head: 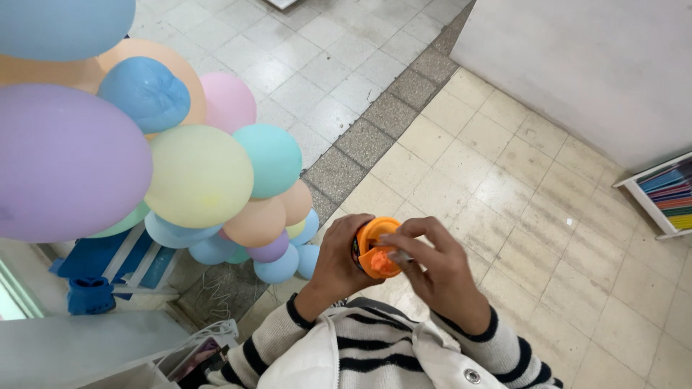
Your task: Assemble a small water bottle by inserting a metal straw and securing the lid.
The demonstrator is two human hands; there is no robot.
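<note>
A balloon cluster [144, 144] in pastel colours fills the left. At centre, the left hand [337, 263] grips an orange dispenser [374, 248] over the tiled floor [504, 180]; the right hand [440, 270] pinches its front. A shelf [667, 194] stands far right.

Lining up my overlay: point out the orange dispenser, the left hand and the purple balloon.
orange dispenser [376, 248], head view, on its round orange face.
left hand [339, 263], head view, back of the hand.
purple balloon [65, 162], head view, middle of its skin.
</note>
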